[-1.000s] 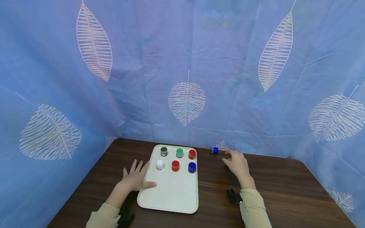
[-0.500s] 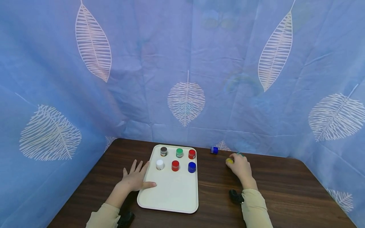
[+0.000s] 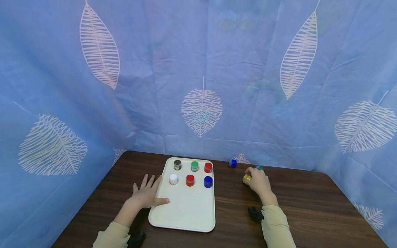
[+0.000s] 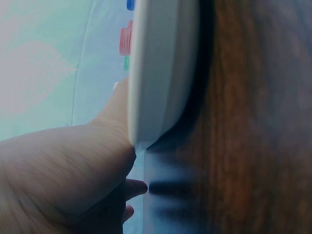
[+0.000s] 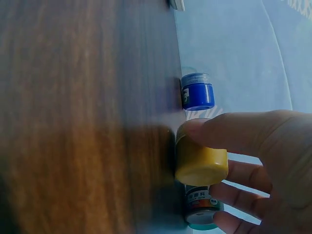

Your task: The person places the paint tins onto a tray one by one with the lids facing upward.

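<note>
While the blue leaf-print cloth (image 3: 201, 69) is hanging behind and to both sides, the dark wooden table (image 3: 310, 206) is carrying a white tray (image 3: 189, 213) set left of the table's middle, its long side running from near edge to far edge. Six small paint jars are standing in two rows at the tray's far end: far row brown-lidded jar (image 3: 177, 164), green-lidded jar (image 3: 194, 166), red-lidded jar (image 3: 208, 167); near row white-lidded jar (image 3: 173, 178), second red-lidded jar (image 3: 190, 180), blue-lidded jar (image 3: 208, 182).

The left hand (image 3: 145, 194) is lying flat against the tray's left edge, fingers straight and spread wide, thumb resting on the tray's surface; it is gripping nothing.

The right hand (image 3: 258, 181) is sitting right of the tray toward the table's far edge, fingers curled and pinching the yellow-lidded jar (image 5: 201, 162) between thumb and fingertips, just at the table surface. Whether the jar is touching the wood I cannot tell.

A teal-lidded jar (image 5: 200, 207) is standing just beside the yellow one, under the fingers. Another blue jar (image 5: 197, 91) is standing apart from both, close to the table's far edge by the cloth.
</note>
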`<state>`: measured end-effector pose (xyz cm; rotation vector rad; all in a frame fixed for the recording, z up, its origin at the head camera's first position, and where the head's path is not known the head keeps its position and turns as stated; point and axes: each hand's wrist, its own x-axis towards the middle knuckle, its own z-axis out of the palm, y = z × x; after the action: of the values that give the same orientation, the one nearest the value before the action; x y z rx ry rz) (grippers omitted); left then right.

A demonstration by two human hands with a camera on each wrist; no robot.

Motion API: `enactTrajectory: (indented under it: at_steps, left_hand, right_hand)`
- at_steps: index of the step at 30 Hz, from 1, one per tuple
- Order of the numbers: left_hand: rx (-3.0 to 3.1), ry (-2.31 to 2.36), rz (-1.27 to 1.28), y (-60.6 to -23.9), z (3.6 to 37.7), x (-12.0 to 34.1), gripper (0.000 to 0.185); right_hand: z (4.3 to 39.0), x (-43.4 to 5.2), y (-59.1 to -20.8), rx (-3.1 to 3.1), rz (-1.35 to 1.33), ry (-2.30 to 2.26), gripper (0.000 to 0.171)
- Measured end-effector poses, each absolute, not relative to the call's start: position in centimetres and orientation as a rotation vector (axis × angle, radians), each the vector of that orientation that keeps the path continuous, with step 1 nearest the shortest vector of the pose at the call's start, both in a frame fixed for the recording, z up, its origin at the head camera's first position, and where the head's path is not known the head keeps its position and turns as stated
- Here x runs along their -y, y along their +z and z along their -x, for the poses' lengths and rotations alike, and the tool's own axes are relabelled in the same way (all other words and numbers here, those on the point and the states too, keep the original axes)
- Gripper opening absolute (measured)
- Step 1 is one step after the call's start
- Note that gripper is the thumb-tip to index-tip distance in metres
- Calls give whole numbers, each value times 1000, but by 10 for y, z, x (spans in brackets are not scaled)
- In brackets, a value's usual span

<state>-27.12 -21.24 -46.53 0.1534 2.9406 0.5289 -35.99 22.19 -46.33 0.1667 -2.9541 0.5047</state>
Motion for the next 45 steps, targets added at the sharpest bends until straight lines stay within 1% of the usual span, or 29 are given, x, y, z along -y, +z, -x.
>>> enactTrajectory:
  at_steps: [6, 15, 31, 39, 45]
  left_hand:
    - [-2939, 535, -154, -465, 271, 212, 109]
    - [-2937, 502, -140, -468, 273, 212, 110]
    - [-2934, 524, -139, -465, 271, 212, 109]
    - [-2932, 524, -144, -463, 273, 212, 109]
    - [-2930, 512, -144, -464, 272, 212, 109]
  right_hand:
    - [360, -220, -464, 2981, -204, 438, 35]
    - [357, -215, -464, 2950, -288, 412, 32]
    - [351, -199, -447, 2850, -361, 430, 31]
    - [343, -188, -437, 2812, -431, 466, 35]
    - [338, -177, -428, 2793, -457, 438, 34]
